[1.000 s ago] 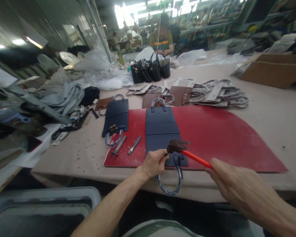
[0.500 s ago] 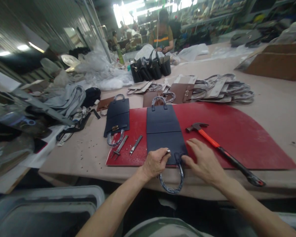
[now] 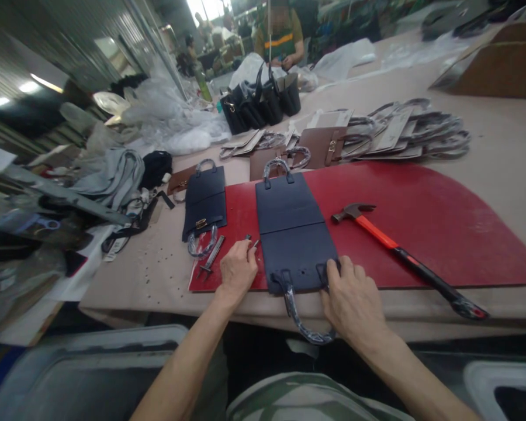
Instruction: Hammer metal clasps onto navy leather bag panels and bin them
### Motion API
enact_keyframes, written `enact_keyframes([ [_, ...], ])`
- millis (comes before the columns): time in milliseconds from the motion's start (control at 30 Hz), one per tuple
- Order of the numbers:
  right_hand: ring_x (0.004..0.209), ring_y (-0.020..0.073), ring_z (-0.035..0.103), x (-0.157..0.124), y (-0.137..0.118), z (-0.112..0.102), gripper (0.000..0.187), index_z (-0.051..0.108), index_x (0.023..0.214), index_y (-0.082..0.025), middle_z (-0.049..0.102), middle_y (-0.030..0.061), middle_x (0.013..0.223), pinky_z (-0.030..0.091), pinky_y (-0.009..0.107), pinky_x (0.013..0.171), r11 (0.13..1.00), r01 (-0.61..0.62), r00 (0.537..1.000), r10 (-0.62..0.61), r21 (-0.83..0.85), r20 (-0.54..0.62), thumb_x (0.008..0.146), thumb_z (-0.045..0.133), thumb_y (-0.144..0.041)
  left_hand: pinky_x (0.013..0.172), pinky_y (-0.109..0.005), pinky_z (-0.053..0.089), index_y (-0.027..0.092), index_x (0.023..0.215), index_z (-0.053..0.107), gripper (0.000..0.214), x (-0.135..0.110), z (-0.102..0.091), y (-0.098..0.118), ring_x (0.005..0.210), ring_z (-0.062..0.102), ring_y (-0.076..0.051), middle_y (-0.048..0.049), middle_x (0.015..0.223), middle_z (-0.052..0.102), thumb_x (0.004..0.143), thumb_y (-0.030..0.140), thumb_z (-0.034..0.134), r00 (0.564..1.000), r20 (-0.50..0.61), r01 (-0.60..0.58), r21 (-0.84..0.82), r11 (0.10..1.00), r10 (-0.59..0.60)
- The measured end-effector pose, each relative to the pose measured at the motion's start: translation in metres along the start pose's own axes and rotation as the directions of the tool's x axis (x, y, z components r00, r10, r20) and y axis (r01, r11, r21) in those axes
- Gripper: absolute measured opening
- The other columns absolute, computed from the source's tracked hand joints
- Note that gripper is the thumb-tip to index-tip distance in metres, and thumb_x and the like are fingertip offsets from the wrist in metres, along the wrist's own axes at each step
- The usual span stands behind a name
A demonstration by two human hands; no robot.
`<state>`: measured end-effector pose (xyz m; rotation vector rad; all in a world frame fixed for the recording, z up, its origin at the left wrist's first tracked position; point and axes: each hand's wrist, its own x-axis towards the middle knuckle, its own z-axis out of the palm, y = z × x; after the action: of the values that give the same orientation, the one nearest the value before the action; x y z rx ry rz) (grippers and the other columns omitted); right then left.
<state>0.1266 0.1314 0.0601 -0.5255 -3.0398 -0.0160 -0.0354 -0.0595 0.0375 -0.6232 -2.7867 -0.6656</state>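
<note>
Head view: a flat navy leather-like bag panel (image 3: 289,202) lies on the smooth red board (image 3: 403,216), its plastic-wrapped handle (image 3: 313,337) past the near edge, probably so it sits flat. By that edge, the right hand (image 3: 355,292) touches the panel's corner, perhaps steadying it, grip unclear; above the board's left part, the left hand (image 3: 238,269) pinches a thin metal rod (image 3: 256,244).

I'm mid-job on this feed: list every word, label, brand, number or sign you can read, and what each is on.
No text can be read in this view.
Pale tag at left: dark marks, too blurred to read.
Hammer: no readable lettering.
Navy bag piece under the right hand: no readable lettering.
</note>
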Motion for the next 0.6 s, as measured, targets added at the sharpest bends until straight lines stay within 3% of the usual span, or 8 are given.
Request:
enact_keyframes([
  [100, 0.094, 0.0315, 0.061, -0.001, 0.003, -0.011, 0.022, 0.061, 0.106, -0.012, 0.06, 0.0187, 0.106, 0.048, 0.037, 0.076, 0.998, -0.071, 0.995, 0.07, 0.002, 0.077, 0.085, 0.055, -0.018, 0.085, -0.035, 0.05, 0.015, 0.101, 0.068, 0.014, -0.004, 0.005, -0.001, 0.096, 0.065, -0.027, -0.0115, 0.098, 0.07, 0.096, 0.017, 0.055, 0.996, 0.056, -0.079, 0.186, 0.979, 0.07],
  [167, 0.091, 0.0303, 0.064, -0.002, 0.011, -0.013, 0.022, 0.059, 0.106, -0.013, 0.06, 0.017, 0.102, 0.048, 0.035, 0.073, 0.99, -0.141, 0.981, 0.136, 0.029, 0.137, 0.086, 0.054, -0.02, 0.085, -0.036, 0.049, 0.015, 0.099, 0.068, 0.015, -0.004, 0.006, 0.002, 0.095, 0.063, -0.027, -0.0118, 0.098, 0.068, 0.096, 0.017, 0.054, 0.994, 0.075, -0.097, 0.228, 0.969, 0.082],
  [300, 0.086, 0.0313, 0.069, -0.01, 0.033, -0.007, 0.041, 0.054, 0.121, -0.014, 0.065, 0.0158, 0.101, 0.049, 0.038, 0.07, 0.943, -0.255, 0.953, 0.207, 0.214, 0.223, 0.083, 0.051, -0.029, 0.086, -0.035, 0.047, 0.017, 0.1, 0.067, 0.013, -0.006, 0.003, 0.006, 0.096, 0.062, -0.025, -0.0103, 0.101, 0.068, 0.095, 0.017, 0.056, 0.999, 0.022, -0.045, 0.13, 0.991, 0.042],
  [433, 0.086, 0.031, 0.071, -0.029, 0.058, 0.001, 0.057, 0.057, 0.124, -0.017, 0.073, 0.0124, 0.097, 0.053, 0.039, 0.072, 0.809, -0.317, 0.947, 0.238, 0.496, 0.217, 0.072, 0.049, -0.038, 0.087, -0.033, 0.046, 0.018, 0.09, 0.068, 0.016, -0.028, -0.005, 0.015, 0.095, 0.063, -0.024, -0.0091, 0.096, 0.068, 0.095, 0.019, 0.053, 0.998, -0.062, 0.028, -0.094, 0.995, -0.033],
  [533, 0.085, 0.0298, 0.073, -0.055, 0.075, 0.007, 0.06, 0.059, 0.124, -0.019, 0.075, 0.0088, 0.096, 0.056, 0.037, 0.07, 0.739, -0.327, 0.945, 0.263, 0.588, 0.194, 0.069, 0.05, -0.042, 0.076, -0.03, 0.045, 0.019, 0.078, 0.067, 0.026, -0.05, -0.006, 0.027, 0.079, 0.065, -0.02, -0.0061, 0.08, 0.068, 0.096, 0.028, 0.051, 0.976, 0.074, 0.217, -0.343, 0.914, -0.204],
  [600, 0.089, 0.0283, 0.073, -0.071, 0.082, 0.011, 0.051, 0.062, 0.123, -0.023, 0.075, 0.0066, 0.099, 0.058, 0.035, 0.072, 0.762, -0.263, 0.964, 0.237, 0.591, 0.124, 0.077, 0.054, -0.045, 0.068, -0.029, 0.044, 0.018, 0.073, 0.066, 0.031, -0.061, -0.005, 0.039, 0.068, 0.063, -0.019, -0.0043, 0.068, 0.066, 0.095, 0.035, 0.052, 0.893, 0.293, 0.446, -0.458, 0.769, -0.343],
])
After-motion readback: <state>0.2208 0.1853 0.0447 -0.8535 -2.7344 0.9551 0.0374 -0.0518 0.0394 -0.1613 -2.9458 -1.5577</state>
